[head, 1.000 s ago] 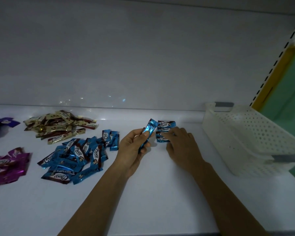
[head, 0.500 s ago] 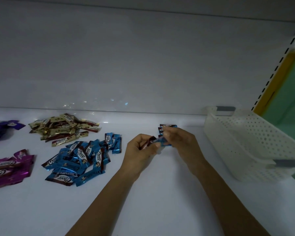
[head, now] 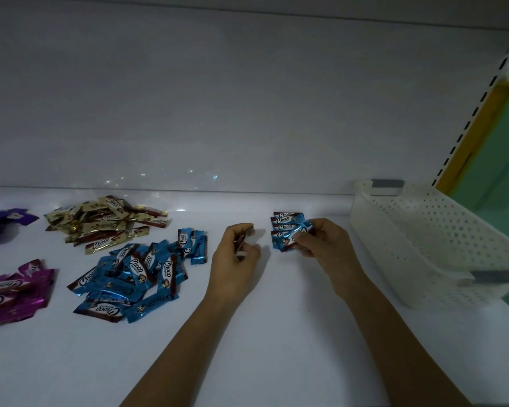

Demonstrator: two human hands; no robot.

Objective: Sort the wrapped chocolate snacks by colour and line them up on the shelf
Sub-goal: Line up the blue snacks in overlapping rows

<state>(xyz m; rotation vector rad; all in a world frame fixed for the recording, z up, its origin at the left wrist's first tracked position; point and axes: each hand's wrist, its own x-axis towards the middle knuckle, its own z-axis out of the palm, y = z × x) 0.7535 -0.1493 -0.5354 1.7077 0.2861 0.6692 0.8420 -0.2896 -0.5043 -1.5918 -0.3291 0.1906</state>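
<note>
A short row of blue wrapped snacks (head: pixel 285 221) lies on the white shelf (head: pixel 276 333) near the back wall. My right hand (head: pixel 321 245) pinches one blue snack (head: pixel 296 237) at the row's near end. My left hand (head: pixel 237 257), just left of the row, is curled around another snack (head: pixel 241 237) of which only a dark edge shows. A loose pile of blue snacks (head: pixel 135 274) lies left of my left hand. Behind it is a gold pile (head: pixel 106 223). Magenta snacks (head: pixel 12 292) and purple snacks (head: pixel 3 221) lie at the far left.
A white perforated plastic basket (head: pixel 441 245) with grey handles stands at the right end of the shelf, close to my right hand. The white back wall rises behind everything. A slotted shelf upright (head: pixel 482 104) runs along the right side.
My right hand took a blue snack from my left hand and carried it right to the near end of the row. My left hand drew back slightly, still curled on a snack.
</note>
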